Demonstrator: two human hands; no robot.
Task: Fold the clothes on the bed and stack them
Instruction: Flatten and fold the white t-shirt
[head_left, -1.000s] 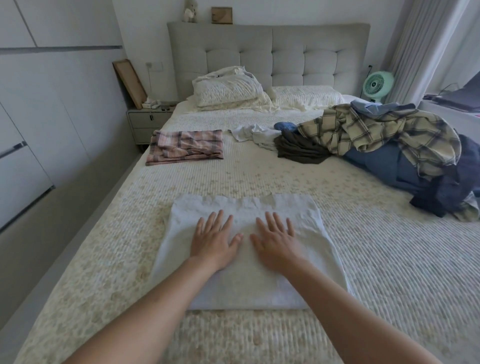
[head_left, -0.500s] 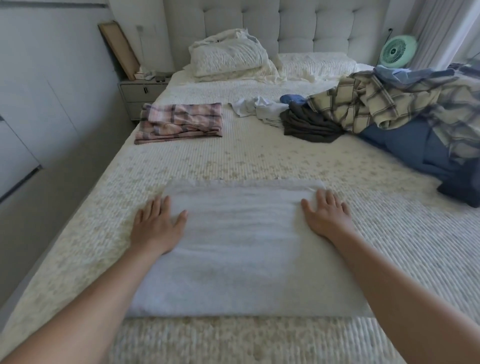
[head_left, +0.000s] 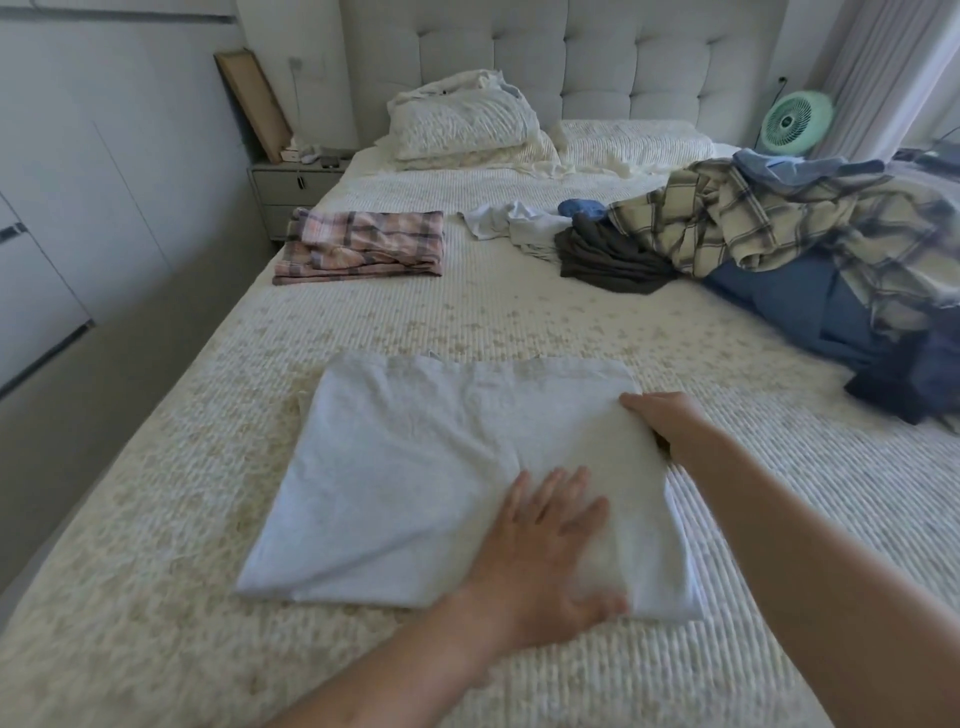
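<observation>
A folded white garment (head_left: 415, 478) lies flat on the cream bedspread (head_left: 467, 322) in front of me. My left hand (head_left: 545, 551) presses flat on its near right part, fingers spread and straight. My right hand (head_left: 662, 421) grips the garment's right edge, thumb on top and fingers tucked under the cloth. A folded pink plaid garment (head_left: 363, 247) sits further up the bed on the left. A loose heap lies on the right: a cream plaid shirt (head_left: 769, 228), blue clothes (head_left: 810, 306), a dark grey item (head_left: 608, 257) and a white item (head_left: 514, 221).
Pillows (head_left: 467, 124) lie against the tufted headboard (head_left: 571, 52). A nightstand (head_left: 293, 182) stands left of the bed beside white wardrobe doors (head_left: 62, 208). A green fan (head_left: 795, 119) sits at the back right by the curtain.
My left hand has crossed from the garment's left edge to its near right part. My right hand has turned from lying flat to gripping the right edge.
</observation>
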